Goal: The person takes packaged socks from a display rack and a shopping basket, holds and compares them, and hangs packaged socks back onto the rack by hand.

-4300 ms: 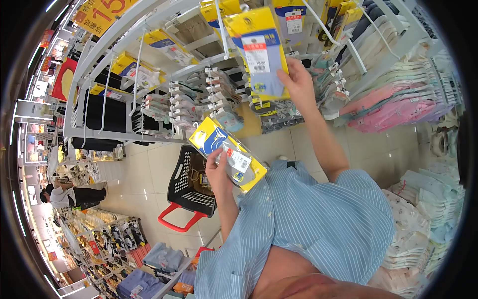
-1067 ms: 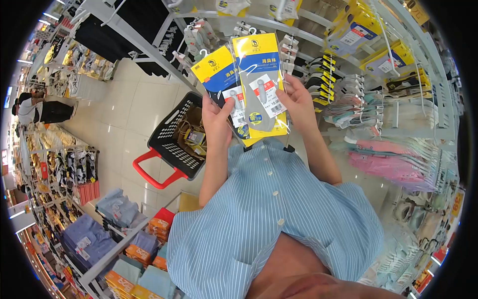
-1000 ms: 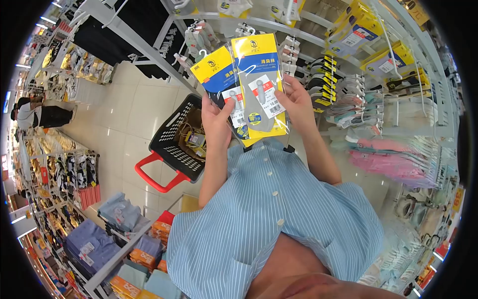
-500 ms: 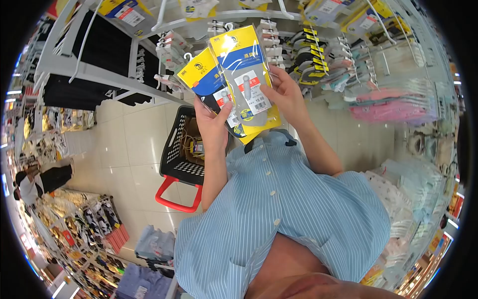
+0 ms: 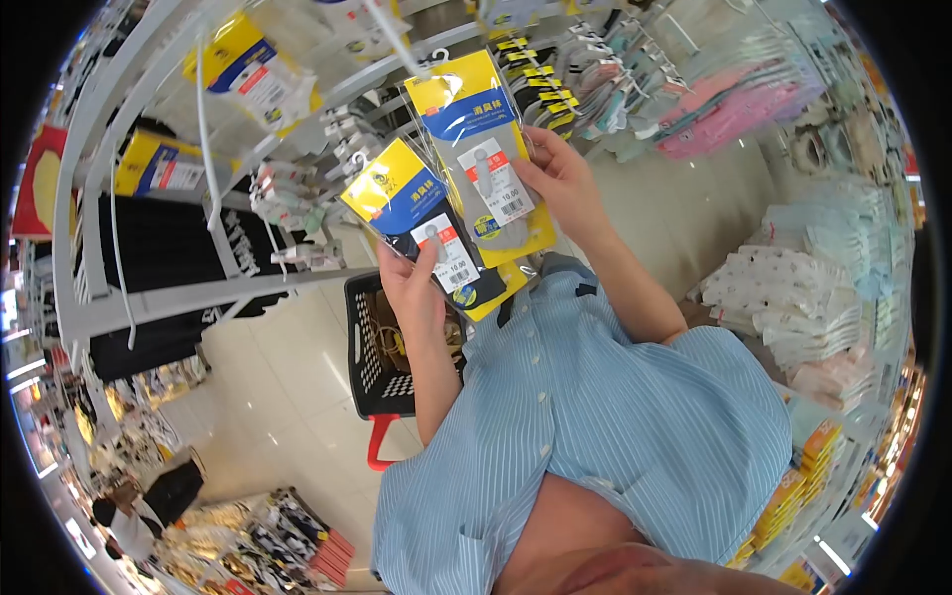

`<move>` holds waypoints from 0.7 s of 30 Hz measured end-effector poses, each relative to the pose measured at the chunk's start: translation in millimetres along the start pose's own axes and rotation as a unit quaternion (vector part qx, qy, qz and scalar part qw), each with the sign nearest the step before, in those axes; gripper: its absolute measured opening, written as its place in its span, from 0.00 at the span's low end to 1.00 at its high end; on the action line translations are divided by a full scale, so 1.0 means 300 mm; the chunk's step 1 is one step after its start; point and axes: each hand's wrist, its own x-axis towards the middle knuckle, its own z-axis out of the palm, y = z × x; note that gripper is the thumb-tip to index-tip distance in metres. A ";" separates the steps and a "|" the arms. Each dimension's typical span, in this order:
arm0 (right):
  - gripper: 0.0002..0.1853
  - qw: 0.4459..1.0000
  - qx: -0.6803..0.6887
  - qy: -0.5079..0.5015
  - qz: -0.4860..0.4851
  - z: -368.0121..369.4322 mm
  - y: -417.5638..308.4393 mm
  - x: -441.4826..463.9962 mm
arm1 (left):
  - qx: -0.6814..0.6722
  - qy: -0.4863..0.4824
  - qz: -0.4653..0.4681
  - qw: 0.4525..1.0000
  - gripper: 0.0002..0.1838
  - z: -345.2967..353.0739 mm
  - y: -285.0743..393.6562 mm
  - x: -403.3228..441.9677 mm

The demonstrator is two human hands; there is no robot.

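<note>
While dark-sock packet [image 5: 451, 253] between left fingers [image 5: 424, 266], gray-sock packet [image 5: 483, 159] between right fingers [image 5: 542, 180].

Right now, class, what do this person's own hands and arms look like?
The left hand and right hand are bare, with no glove, ring or watch visible. The short sleeves are light blue with thin white stripes.
</note>
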 end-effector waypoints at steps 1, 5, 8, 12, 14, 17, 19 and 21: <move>0.21 1.000 0.009 0.006 -0.001 -0.010 0.010 -0.007 | 0.003 -0.007 0.003 1.000 0.28 -0.012 -0.015 0.003; 0.20 0.999 -0.018 0.029 -0.026 -0.066 -0.009 0.016 | 0.032 -0.001 0.022 0.999 0.26 0.024 -0.041 0.022; 0.19 1.000 -0.001 0.009 0.014 -0.134 -0.033 0.015 | 0.034 -0.019 -0.003 0.999 0.24 0.014 -0.073 0.034; 0.17 0.995 0.053 0.088 -0.018 -0.264 -0.074 0.036 | 0.027 0.009 -0.015 0.999 0.19 0.069 -0.089 0.032; 0.15 0.992 0.073 0.100 -0.038 -0.345 -0.107 0.052 | 0.035 0.027 -0.016 0.999 0.19 0.079 -0.119 0.035; 0.15 0.987 0.093 0.122 -0.043 -0.461 -0.139 0.092 | 0.037 0.034 -0.016 0.999 0.18 0.128 -0.163 0.046; 0.15 0.985 0.119 0.113 -0.042 -0.510 -0.142 0.113 | 0.043 0.050 -0.014 0.998 0.16 0.158 -0.194 0.050; 0.15 0.986 0.128 0.098 -0.041 -0.566 -0.151 0.151 | 0.050 0.059 -0.008 0.997 0.16 0.212 -0.232 0.056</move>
